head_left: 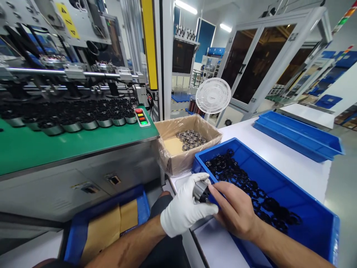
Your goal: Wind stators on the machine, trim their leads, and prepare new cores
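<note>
My left hand (pixel 185 206), in a white glove, is wrapped around a short silver metal motor stator core (pixel 198 190) in front of my body. A black plastic end piece (pixel 206 195) sits at the core's right side. My bare right hand (pixel 237 210) has its thumb and fingers closed at that black piece, touching it against the core; its fingertips are partly hidden. Just beyond both hands, a large blue bin (pixel 295 182) holds many loose black plastic parts (pixel 237 171). A plastic-lined cardboard box (pixel 178 165) with metal stator cores (pixel 192 139) stands behind my left hand.
On the left, a green worktop (pixel 83 149) carries rows of stators with black tops (pixel 72 126) beneath a machine. A button panel (pixel 142 117) is at its corner. Stacked blue trays (pixel 298 136) lie on the white table (pixel 245 136). A white fan (pixel 213 95) stands behind.
</note>
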`<state>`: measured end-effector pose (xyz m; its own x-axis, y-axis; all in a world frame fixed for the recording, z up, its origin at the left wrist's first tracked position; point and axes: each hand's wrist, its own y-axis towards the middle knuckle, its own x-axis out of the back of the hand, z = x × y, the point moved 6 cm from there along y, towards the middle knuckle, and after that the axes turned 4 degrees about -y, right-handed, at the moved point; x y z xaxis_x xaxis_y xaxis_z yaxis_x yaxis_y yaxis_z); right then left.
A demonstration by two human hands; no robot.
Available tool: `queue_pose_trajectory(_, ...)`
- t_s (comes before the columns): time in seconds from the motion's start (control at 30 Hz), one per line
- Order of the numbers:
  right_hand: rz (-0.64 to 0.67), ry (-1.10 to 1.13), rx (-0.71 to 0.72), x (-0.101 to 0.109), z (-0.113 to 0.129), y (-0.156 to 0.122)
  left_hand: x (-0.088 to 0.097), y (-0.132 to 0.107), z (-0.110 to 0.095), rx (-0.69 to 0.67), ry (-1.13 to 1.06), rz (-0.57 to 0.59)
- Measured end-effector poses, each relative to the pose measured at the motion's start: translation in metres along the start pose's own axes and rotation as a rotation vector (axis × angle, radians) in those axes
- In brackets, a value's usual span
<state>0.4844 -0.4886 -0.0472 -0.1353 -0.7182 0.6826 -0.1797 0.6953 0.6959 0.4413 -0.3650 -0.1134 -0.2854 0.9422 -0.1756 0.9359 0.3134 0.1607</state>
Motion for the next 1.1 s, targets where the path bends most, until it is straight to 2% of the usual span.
queue_pose_trajectory(0.27, 0.009, 0.088, -0.043, -0.003, -0.002, -0.001, 0.002, -0.002, -0.002, 0.018, 0.03, 0.032)
queue_pose_trajectory(0.5, 0.017, 0.007, -0.055, -0.002, 0.0, 0.004, 0.002, -0.001, -0.005, -0.031, 0.114, 0.039)
queue_pose_trajectory(0.63, 0.023, -0.011, -0.05, -0.007, 0.005, 0.001, -0.002, -0.005, -0.002, -0.03, 0.161, 0.05)
queue_pose_trajectory(0.73, 0.043, 0.016, -0.055, -0.012, -0.001, -0.002, 0.002, -0.007, 0.001, -0.028, 0.213, 0.045)
queue_pose_trajectory(0.8, 0.087, 0.083, -0.103, -0.015, -0.02, -0.004, 0.006, -0.002, 0.004, -0.049, 0.243, 0.072)
queue_pose_trajectory(0.83, 0.121, 0.093, -0.186, -0.017, -0.036, -0.006, 0.009, 0.002, 0.009, -0.062, 0.29, 0.075)
queue_pose_trajectory(0.93, 0.22, -0.03, -0.57, -0.022, -0.102, -0.025, 0.018, 0.02, 0.037, -0.055, 0.489, 0.032)
queue_pose_trajectory(1.0, 0.307, -0.142, -0.751, -0.029, -0.137, -0.044, 0.019, 0.029, 0.062, -0.004, 0.558, 0.023)
queue_pose_trajectory(1.07, 0.456, -0.17, -0.827, -0.045, -0.155, -0.064, 0.017, 0.033, 0.078, 0.039, 0.558, 0.039)
queue_pose_trajectory(1.1, 0.552, -0.162, -0.848, -0.055, -0.159, -0.074, 0.017, 0.032, 0.079, 0.05, 0.551, 0.043)
